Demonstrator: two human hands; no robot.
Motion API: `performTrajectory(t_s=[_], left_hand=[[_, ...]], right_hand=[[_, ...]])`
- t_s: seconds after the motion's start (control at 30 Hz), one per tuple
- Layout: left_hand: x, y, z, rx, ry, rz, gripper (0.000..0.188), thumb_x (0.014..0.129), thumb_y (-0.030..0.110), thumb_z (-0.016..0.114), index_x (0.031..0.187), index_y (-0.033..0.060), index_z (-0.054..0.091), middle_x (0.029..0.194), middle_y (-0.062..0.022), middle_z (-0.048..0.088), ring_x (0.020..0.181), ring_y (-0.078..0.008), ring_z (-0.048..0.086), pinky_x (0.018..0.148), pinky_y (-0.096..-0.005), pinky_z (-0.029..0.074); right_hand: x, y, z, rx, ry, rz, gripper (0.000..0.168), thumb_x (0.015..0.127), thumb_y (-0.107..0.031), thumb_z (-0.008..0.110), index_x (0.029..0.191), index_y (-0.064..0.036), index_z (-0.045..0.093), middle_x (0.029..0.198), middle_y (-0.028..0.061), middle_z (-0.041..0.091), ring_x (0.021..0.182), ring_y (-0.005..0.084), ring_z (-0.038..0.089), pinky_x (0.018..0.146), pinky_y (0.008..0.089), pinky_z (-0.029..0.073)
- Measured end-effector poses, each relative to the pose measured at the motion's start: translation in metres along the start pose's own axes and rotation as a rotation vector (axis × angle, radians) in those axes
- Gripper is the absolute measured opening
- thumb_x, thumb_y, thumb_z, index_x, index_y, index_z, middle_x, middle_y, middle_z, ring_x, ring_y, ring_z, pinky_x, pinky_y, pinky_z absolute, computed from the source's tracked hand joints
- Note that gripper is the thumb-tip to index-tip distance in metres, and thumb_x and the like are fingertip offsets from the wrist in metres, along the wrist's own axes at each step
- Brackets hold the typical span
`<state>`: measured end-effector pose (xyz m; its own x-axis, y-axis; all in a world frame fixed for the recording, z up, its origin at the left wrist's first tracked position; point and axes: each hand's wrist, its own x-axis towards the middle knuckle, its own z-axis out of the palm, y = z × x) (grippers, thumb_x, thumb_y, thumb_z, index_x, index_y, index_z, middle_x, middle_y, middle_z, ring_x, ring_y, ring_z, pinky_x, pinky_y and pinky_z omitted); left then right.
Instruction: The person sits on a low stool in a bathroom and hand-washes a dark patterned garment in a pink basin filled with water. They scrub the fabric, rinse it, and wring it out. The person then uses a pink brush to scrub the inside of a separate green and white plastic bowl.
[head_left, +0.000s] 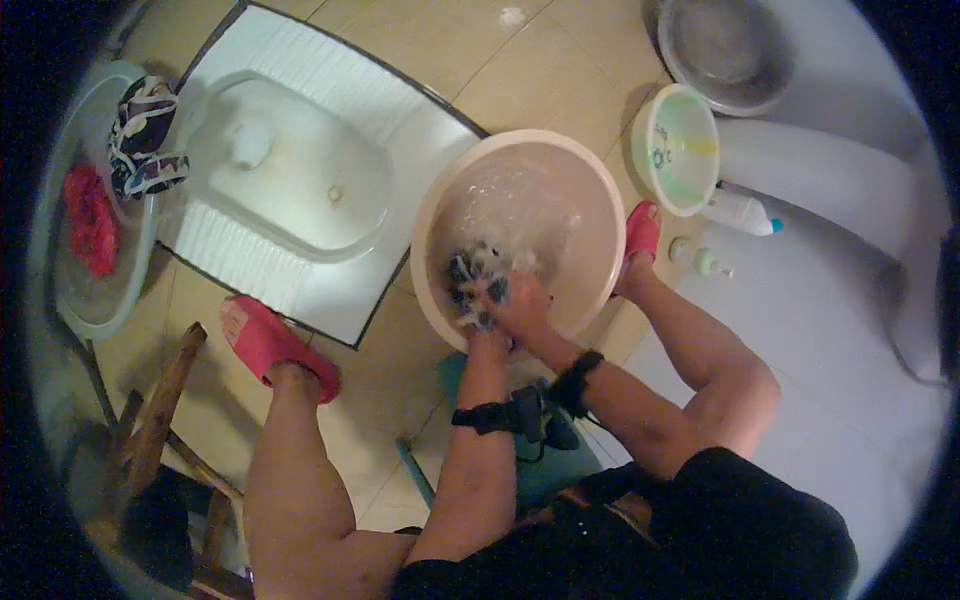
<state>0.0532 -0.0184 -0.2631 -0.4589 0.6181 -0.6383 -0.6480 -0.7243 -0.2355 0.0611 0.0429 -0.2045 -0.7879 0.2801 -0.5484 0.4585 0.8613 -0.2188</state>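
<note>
A round pale pink plastic basin (596, 176) stands on the tiled floor between my feet, with water in it. Both hands are down in its near part, close together. A wet, dark and light patterned cloth (469, 281) lies bunched there. My right hand (525, 304) is closed against the cloth from the right side. My left hand (487, 330) is at the cloth's near edge, mostly hidden by the cloth and the other hand, so its fingers do not show. Black straps with a small device are around my wrists.
Left of the basin is a white squat toilet (300, 172). A pale tub (142, 292) at far left holds red cloth (91, 221), with patterned cloth (142, 135) over its rim. A wooden stool (161, 420) is lower left. Right are a green-white basin (682, 150), metal basin (727, 45) and white bottle (739, 212).
</note>
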Motion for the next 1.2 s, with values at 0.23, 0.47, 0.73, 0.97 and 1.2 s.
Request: performTrajectory(t_s=[0.23,0.47,0.73,0.97,1.2], left_hand=[[0.011,0.005,-0.025,0.137,0.434,0.030,0.037,0.090,0.032,0.050,0.114,0.0051,0.053,0.109,-0.0071,0.058,0.097,-0.0220,0.055,0.090,-0.0348,0.042],[-0.003,0.016,0.014,0.064,0.463,0.129,0.054,0.094,0.049,0.031,0.124,0.0076,0.049,0.116,-0.0108,0.055,0.104,-0.0283,0.052,0.093,-0.0411,0.041],[-0.027,0.008,0.012,0.054,0.263,0.025,0.037,0.088,0.036,0.048,0.112,0.0092,0.053,0.107,-0.0073,0.057,0.098,-0.0190,0.054,0.083,-0.0329,0.045],[0.008,0.004,-0.023,0.160,0.433,-0.163,0.064,0.082,0.056,0.055,0.122,0.0068,0.051,0.101,-0.0005,0.060,0.088,-0.0148,0.058,0.077,-0.0274,0.047],[-0.003,0.019,0.017,-0.039,0.446,0.136,0.069,0.080,0.062,0.049,0.122,0.0073,0.050,0.109,-0.0050,0.057,0.097,-0.0219,0.055,0.083,-0.0334,0.045]], right_hand=[[0.117,0.017,-0.010,-0.163,0.327,-0.389,0.045,0.075,-0.035,0.062,0.107,-0.005,0.056,0.095,0.0212,0.058,0.083,0.0372,0.056,0.072,0.0464,0.046],[0.069,0.032,-0.008,0.050,-0.064,-0.385,0.035,0.081,-0.032,0.057,0.109,-0.011,0.056,0.102,0.0213,0.054,0.095,0.0411,0.050,0.079,0.0515,0.042],[0.006,-0.007,0.006,0.022,0.284,-0.228,0.025,0.076,-0.034,0.063,0.084,-0.010,0.064,0.087,0.0124,0.057,0.083,0.0313,0.056,0.068,0.0417,0.047],[0.130,0.014,-0.015,-0.172,0.265,-0.265,0.030,0.080,-0.034,0.059,0.096,-0.009,0.060,0.088,0.0163,0.059,0.085,0.0346,0.056,0.068,0.0469,0.046],[0.061,0.018,-0.015,-0.154,0.089,-0.264,0.035,0.073,-0.027,0.067,0.103,-0.012,0.060,0.094,0.0190,0.056,0.089,0.0362,0.053,0.075,0.0439,0.041]])
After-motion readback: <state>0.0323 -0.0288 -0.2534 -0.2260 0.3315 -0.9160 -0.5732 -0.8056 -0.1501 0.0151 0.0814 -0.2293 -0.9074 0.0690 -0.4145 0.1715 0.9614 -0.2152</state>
